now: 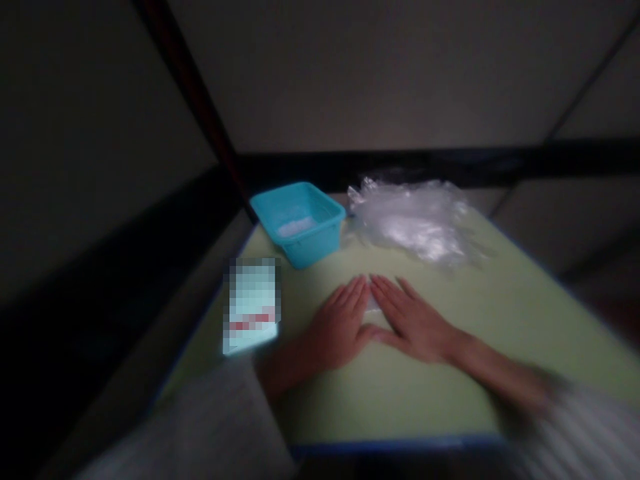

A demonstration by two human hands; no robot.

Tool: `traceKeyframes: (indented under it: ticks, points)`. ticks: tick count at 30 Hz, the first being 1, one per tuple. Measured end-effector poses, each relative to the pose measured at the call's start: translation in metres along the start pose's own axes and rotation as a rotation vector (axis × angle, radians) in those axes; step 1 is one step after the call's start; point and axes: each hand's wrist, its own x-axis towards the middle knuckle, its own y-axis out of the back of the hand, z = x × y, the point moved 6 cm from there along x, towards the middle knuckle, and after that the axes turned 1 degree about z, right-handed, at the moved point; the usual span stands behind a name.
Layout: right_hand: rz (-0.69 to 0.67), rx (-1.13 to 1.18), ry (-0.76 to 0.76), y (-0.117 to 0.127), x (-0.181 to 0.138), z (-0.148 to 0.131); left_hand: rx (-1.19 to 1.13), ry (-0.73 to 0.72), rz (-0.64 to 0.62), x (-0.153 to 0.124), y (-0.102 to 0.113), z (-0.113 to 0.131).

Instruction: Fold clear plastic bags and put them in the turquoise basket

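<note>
My left hand (343,320) and my right hand (410,320) lie flat on the yellow-green table (400,407), fingers stretched out and tips almost meeting. Their thumbs come together nearer to me. Between and partly beneath the hands shows a small white, flat piece (373,304); most of it is covered and its kind is unclear. Beyond the left hand stands a turquoise plastic basket (315,247) with some whitish flat items (296,227) inside. A heap of clear plastic bags (420,217) lies past the right hand.
A lit phone-like screen (253,300), pixelated, is at the table's left side, close to my left forearm. The table has a blue edge (400,443). Behind it rises a pale wall (390,80) with a dark band. The picture is dim and blurred.
</note>
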Motion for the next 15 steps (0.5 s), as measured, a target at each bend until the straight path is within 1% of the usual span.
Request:
traceKeyframes:
  ticks: [5, 11, 15]
  points:
    - [-0.039, 0.011, -0.015, -0.0005, 0.0004, 0.0019, 0.017, 0.001, -0.048, 0.0004, -0.0011, -0.0015]
    - [-0.048, 0.015, -0.008, 0.0021, -0.0032, 0.0053, 0.012, -0.023, -0.049, -0.0008, -0.0011, -0.0013]
    - [-0.031, 0.038, -0.004, 0.0050, -0.0041, 0.0074, -0.065, -0.017, -0.030, -0.0027, -0.0014, -0.0039]
